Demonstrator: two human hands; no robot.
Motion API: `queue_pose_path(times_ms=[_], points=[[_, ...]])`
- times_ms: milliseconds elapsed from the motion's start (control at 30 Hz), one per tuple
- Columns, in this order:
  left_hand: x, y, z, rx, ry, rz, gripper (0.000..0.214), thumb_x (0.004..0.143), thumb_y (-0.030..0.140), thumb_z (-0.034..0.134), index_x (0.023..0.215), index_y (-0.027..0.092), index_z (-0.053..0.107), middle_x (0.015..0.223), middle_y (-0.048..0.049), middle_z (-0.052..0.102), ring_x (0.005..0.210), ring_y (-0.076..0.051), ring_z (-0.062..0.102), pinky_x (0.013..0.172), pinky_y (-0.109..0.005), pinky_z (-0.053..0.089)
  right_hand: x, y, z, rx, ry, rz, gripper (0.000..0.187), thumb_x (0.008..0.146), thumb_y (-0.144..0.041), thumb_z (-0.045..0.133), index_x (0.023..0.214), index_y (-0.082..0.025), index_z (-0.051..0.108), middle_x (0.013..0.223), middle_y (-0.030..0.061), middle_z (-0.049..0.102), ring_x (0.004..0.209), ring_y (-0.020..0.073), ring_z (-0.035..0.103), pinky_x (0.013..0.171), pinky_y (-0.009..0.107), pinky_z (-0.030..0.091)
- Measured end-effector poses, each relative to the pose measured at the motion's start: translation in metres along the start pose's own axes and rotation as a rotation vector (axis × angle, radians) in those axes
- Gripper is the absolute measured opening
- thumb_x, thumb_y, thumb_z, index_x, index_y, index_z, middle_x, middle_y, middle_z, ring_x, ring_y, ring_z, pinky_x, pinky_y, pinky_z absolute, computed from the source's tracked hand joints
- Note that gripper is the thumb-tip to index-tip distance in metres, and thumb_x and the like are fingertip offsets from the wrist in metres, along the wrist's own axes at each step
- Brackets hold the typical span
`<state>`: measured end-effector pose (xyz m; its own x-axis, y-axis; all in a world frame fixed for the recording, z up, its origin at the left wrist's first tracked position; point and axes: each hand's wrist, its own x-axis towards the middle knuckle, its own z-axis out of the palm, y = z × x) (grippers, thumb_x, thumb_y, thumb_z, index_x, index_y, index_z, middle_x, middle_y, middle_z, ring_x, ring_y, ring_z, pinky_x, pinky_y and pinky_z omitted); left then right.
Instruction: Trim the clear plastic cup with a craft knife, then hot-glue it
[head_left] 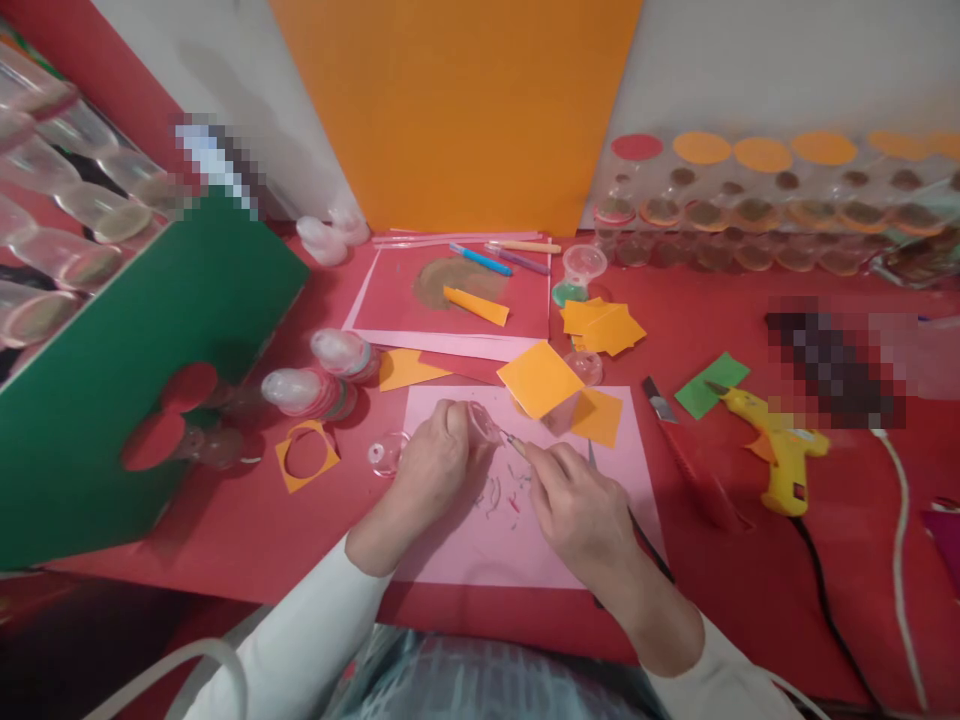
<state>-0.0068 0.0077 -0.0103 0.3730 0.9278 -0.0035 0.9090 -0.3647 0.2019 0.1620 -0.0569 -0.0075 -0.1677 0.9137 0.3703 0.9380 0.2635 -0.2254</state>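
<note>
My left hand (pixel 436 455) is closed round a small clear plastic cup (pixel 485 424), its rim facing right. Pinched in my right hand (pixel 581 505) is a thin pen-like tool (pixel 513 440); its tip is at or very near the cup's rim. Most of the tool is hidden by my fingers, so its exact kind does not show. Both hands are over a pink sheet (pixel 510 560) with small scraps and marks on it. A clear plastic lid (pixel 386 455) lies left of my left hand. An orange paper square (pixel 540 380) is beyond my right hand.
A yellow glue gun (pixel 787 445) and a red-handled cutter (pixel 701 470) lie at the right. Stacked clear cups (pixel 300 392) and an orange cut-out frame (pixel 307 455) are left. A green board (pixel 172 370) leans farther left. Several disc-topped clear cups (pixel 701 210) line the back right.
</note>
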Motion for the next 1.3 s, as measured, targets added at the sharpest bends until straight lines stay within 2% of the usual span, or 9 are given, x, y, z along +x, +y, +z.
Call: queue_pose_path(times_ms=[233, 433, 700, 967, 1167, 1300], points=[[-0.001, 0.003, 0.0, 0.023, 0.017, -0.016, 0.019, 0.088, 0.032, 0.049, 0.096, 0.016, 0.045, 0.087, -0.0091, 0.057, 0.069, -0.024, 0.063, 0.051, -0.031, 0.046, -0.001, -0.003, 0.002, 0.001, -0.025, -0.028, 0.032, 0.089, -0.01, 0.045, 0.11, -0.018, 0.068, 0.072, 0.0016, 0.064, 0.062, 0.0138, 0.059, 0.051, 0.026, 0.035], [0.0, -0.001, 0.003, 0.018, 0.022, 0.012, 0.018, 0.085, 0.03, 0.052, 0.094, 0.017, 0.044, 0.087, -0.0084, 0.057, 0.069, -0.023, 0.062, 0.052, -0.031, 0.046, 0.0, -0.006, 0.003, -0.081, 0.011, -0.095, 0.026, 0.089, -0.01, 0.048, 0.107, -0.013, 0.067, 0.073, 0.0027, 0.064, 0.061, 0.0138, 0.057, 0.055, 0.027, 0.036], [-0.002, -0.001, 0.003, 0.029, 0.024, 0.02, 0.017, 0.087, 0.031, 0.05, 0.094, 0.017, 0.043, 0.087, -0.0084, 0.058, 0.069, -0.023, 0.062, 0.052, -0.031, 0.047, 0.003, -0.01, 0.003, -0.149, 0.041, -0.127, 0.022, 0.091, -0.011, 0.049, 0.104, -0.012, 0.067, 0.068, 0.0018, 0.061, 0.06, 0.0138, 0.056, 0.054, 0.028, 0.034], [0.002, 0.001, -0.001, 0.026, -0.032, -0.013, 0.016, 0.087, 0.03, 0.05, 0.094, 0.017, 0.044, 0.088, -0.0087, 0.058, 0.071, -0.024, 0.064, 0.053, -0.031, 0.048, 0.001, -0.015, 0.006, -0.214, 0.049, -0.126, 0.026, 0.088, -0.006, 0.047, 0.106, -0.011, 0.064, 0.069, 0.0028, 0.058, 0.061, 0.0149, 0.054, 0.055, 0.029, 0.036], [0.002, -0.002, 0.001, 0.018, 0.014, 0.013, 0.016, 0.087, 0.029, 0.05, 0.095, 0.017, 0.044, 0.088, -0.0081, 0.057, 0.069, -0.023, 0.063, 0.052, -0.031, 0.048, 0.002, -0.018, 0.006, -0.221, 0.033, -0.13, 0.03, 0.084, -0.004, 0.047, 0.108, -0.009, 0.064, 0.07, 0.0033, 0.059, 0.059, 0.0147, 0.054, 0.056, 0.028, 0.037], [0.0, -0.004, 0.006, 0.011, 0.046, 0.036, 0.016, 0.087, 0.029, 0.052, 0.094, 0.017, 0.044, 0.087, -0.0077, 0.057, 0.072, -0.023, 0.064, 0.053, -0.03, 0.048, 0.004, -0.014, 0.009, -0.188, 0.028, -0.108, 0.028, 0.086, -0.007, 0.049, 0.109, -0.011, 0.067, 0.072, 0.0034, 0.061, 0.061, 0.0147, 0.056, 0.056, 0.027, 0.037]])
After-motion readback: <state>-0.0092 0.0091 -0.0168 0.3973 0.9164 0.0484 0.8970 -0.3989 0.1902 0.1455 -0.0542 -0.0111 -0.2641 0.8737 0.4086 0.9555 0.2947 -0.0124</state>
